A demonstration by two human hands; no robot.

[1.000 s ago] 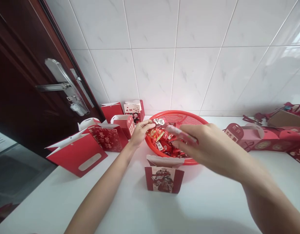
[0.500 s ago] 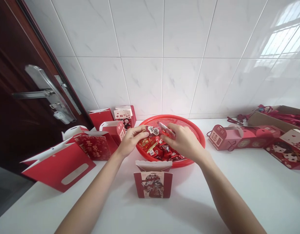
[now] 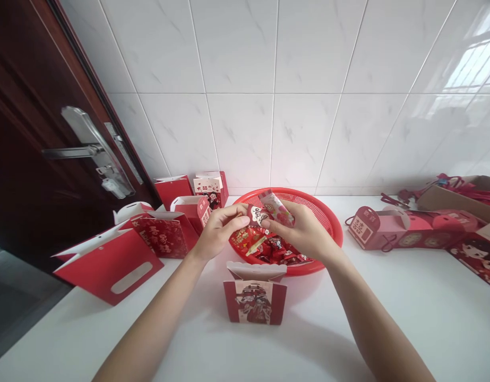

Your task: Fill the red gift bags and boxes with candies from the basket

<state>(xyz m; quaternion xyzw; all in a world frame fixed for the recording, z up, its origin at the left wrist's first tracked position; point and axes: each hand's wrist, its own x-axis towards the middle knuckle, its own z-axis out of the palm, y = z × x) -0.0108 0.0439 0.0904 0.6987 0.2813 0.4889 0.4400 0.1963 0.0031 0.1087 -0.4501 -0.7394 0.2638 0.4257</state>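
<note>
Over a red basket of wrapped sweets, my left hand pinches a dark red packet with a white label. My right hand holds a pink and white packet, its thumb reaching the red packet's edge. Both packets overlap between my hands. In front of the basket stands a red box with a printed picture; its scalloped top flaps are open.
Several red gift boxes stand at the left beside a dark door. Pink and red boxes line the right, near a carton of pink ribbons. A tiled wall rises behind.
The pink and white packet has turned more upright and shows its printed face. My hands have come closer together. The view has shifted slightly to the left.
</note>
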